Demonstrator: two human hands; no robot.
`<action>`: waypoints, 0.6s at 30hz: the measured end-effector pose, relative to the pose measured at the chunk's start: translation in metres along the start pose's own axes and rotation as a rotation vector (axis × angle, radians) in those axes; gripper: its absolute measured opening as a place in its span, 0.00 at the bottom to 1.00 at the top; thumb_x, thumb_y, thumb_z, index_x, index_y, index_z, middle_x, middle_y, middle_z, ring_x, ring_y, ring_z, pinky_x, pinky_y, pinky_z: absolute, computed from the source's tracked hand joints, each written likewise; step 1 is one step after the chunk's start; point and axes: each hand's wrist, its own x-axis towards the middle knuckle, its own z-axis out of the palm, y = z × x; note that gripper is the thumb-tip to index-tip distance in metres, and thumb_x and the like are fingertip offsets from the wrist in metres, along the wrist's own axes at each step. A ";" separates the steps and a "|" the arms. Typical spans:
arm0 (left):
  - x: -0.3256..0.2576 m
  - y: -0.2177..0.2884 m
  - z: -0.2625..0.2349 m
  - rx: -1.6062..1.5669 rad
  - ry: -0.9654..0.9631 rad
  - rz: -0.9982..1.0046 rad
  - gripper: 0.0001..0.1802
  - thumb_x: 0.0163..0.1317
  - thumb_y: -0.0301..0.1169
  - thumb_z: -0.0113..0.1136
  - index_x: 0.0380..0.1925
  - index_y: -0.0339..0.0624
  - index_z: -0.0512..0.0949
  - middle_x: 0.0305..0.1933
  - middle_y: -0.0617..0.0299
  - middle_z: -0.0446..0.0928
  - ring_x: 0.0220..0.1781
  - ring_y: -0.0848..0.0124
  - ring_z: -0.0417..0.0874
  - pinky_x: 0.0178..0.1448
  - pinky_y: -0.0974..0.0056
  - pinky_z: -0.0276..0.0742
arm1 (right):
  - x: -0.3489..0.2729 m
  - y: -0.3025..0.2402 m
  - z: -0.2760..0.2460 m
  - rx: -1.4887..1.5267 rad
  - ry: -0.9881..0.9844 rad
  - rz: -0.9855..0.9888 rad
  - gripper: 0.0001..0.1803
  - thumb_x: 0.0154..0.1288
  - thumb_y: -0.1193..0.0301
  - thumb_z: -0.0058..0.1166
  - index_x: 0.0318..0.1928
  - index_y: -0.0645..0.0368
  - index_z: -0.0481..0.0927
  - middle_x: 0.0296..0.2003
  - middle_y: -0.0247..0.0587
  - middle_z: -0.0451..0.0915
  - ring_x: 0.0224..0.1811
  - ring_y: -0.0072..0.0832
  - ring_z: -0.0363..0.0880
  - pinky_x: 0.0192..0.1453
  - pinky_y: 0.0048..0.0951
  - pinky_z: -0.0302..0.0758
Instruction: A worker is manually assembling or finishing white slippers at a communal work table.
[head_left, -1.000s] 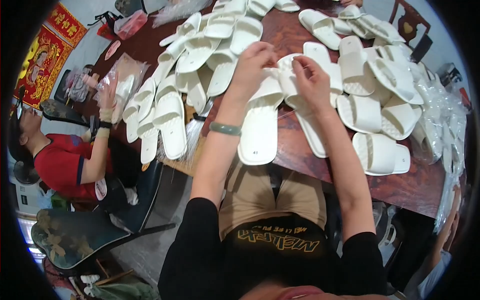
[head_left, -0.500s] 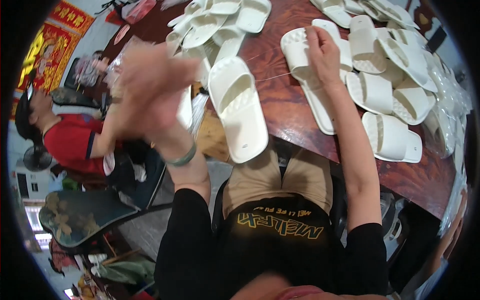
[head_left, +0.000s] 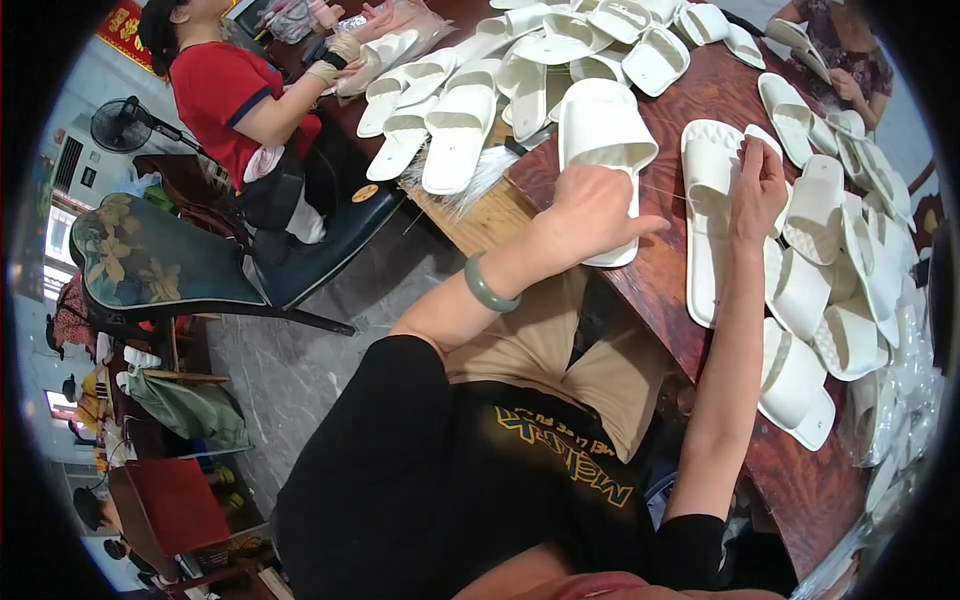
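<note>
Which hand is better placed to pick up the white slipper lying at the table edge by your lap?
Left. The left hand already rests against the white slipper at the table edge, while the right hand is busy pinching the rim of another slipper farther right.

White slippers (head_left: 603,130) lying on reddish-brown table (head_left: 690,330); green bangle (head_left: 486,287); co-worker wearing red shirt (head_left: 222,95); floral dark chair (head_left: 150,262).

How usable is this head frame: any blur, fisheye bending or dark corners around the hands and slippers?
Head view: sharp at centre, with the left hand, right hand and white slipper crisp; table edge bows from fisheye distortion; a black vignette rings the frame; lighting is even and soft with no harsh glare; slippers near the right rim look smeared and squeezed.
</note>
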 end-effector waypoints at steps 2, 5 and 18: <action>0.001 0.003 0.009 -0.017 -0.045 -0.044 0.48 0.41 0.69 0.59 0.31 0.23 0.77 0.23 0.42 0.78 0.28 0.49 0.82 0.34 0.56 0.78 | 0.002 -0.001 -0.005 0.064 0.038 -0.007 0.13 0.66 0.66 0.52 0.40 0.65 0.80 0.32 0.33 0.80 0.34 0.17 0.74 0.40 0.19 0.71; 0.017 0.005 0.021 0.028 -0.012 -0.141 0.64 0.33 0.72 0.62 0.48 0.13 0.65 0.27 0.44 0.79 0.30 0.57 0.84 0.35 0.61 0.78 | 0.003 -0.010 -0.003 0.219 0.083 0.060 0.11 0.66 0.66 0.52 0.38 0.63 0.79 0.33 0.33 0.79 0.32 0.17 0.75 0.38 0.19 0.72; 0.085 -0.001 0.086 -0.309 0.190 -0.115 0.13 0.53 0.35 0.52 0.24 0.37 0.80 0.27 0.44 0.78 0.31 0.48 0.80 0.38 0.47 0.74 | 0.030 0.021 -0.048 0.006 0.161 -0.068 0.11 0.62 0.69 0.49 0.24 0.58 0.75 0.22 0.32 0.73 0.22 0.21 0.68 0.28 0.25 0.65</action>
